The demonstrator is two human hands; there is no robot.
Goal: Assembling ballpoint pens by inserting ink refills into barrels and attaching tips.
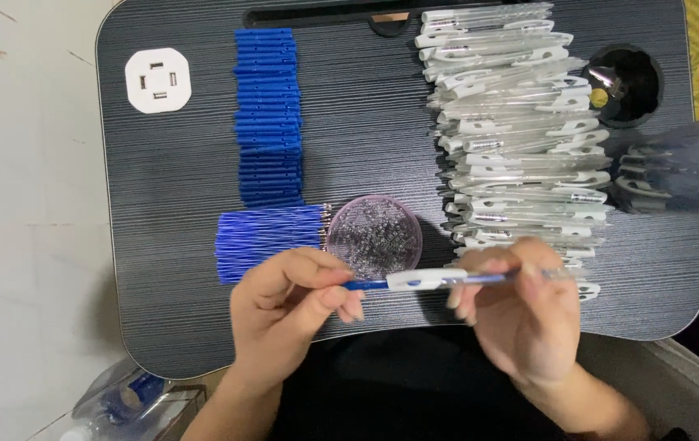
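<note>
Both hands hold one pen [435, 280] level over the near edge of a dark striped lap desk [366, 147]. My left hand [292, 310] pinches its blue end. My right hand [521, 314] grips the clear barrel end, which has a white clip. Just beyond the pen sits a round clear dish [374, 237] full of small metal springs. Left of the dish lies a bundle of blue ink refills [267, 233]. A stack of blue pen parts [267, 118] runs along the desk's left side. A long pile of clear barrels with white clips [521, 131] fills the right side.
A white square plug adapter [158, 80] lies at the desk's far left corner. A round cup hole [625, 84] is at the far right. A clear bag of more pens [684, 167] overhangs the right edge. A plastic bottle [125, 400] lies on the tiled floor at lower left.
</note>
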